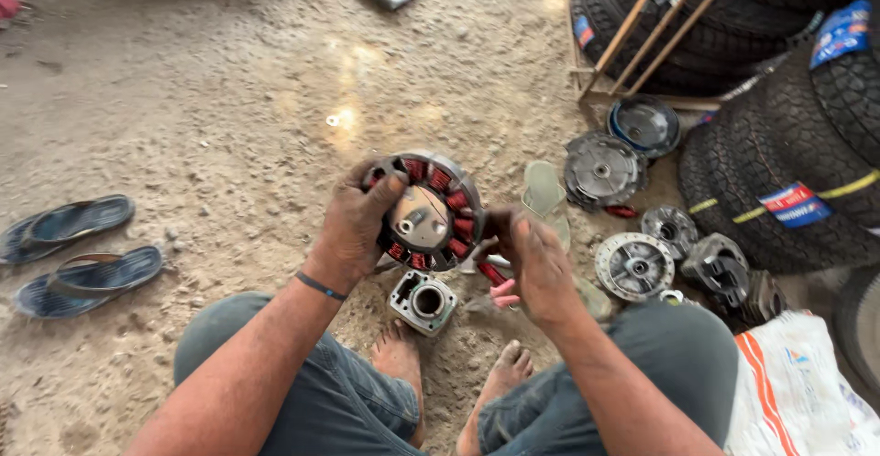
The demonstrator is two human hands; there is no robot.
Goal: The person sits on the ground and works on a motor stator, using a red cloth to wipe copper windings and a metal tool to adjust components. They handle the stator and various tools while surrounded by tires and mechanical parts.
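Above dusty concrete floor, between knees: round grey metal stator plate with red copper-wound coils, gripped at rim by closed left hand. Right hand pinched at lower edge. Probably heavy, rigid; windings delicate, so best held by rim. Grey metal cylinder block below.

There is one camera, and it sits on the person's head. It looks almost straight down, from close up, at the left hand and right hand held just above the knees. The dirt floor fills the top of the view. Tyres stand at the right edge, sandals at the left.
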